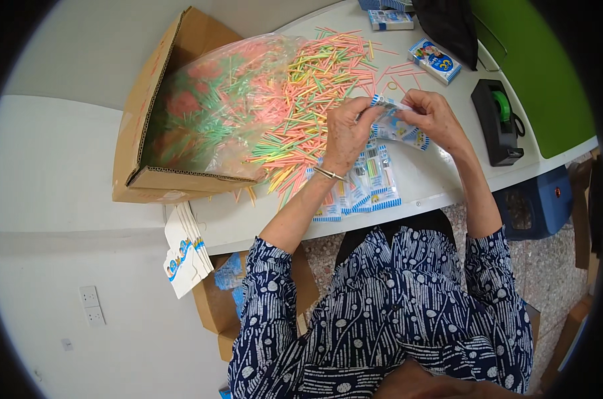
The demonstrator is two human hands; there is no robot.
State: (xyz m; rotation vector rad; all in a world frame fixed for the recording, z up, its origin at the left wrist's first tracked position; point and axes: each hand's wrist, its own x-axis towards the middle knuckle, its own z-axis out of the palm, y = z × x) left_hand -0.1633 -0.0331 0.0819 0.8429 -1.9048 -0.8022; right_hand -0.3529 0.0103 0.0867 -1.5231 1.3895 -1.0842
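Observation:
Between my two hands is a small clear plastic packet [398,128] with blue-striped ends and blue print. My left hand [348,133] pinches its left end between thumb and fingers. At its upper right edge, my right hand [436,118] grips the plastic with thumb and fingertips. Whether this packet holds anything is hard to make out. Below it, several similar packets [373,176] lie side by side near the table's front edge, some with thin coloured sticks inside. A big loose heap of thin pink, green and yellow sticks [321,80] spreads just beyond my left hand.
A cardboard box [132,143] lies on its side at the left, a clear bag of sticks [228,100] spilling from it. At the right stand a black tape dispenser [493,123] and a small printed box [435,61]. Flat white cartons [185,249] hang at the table's left edge.

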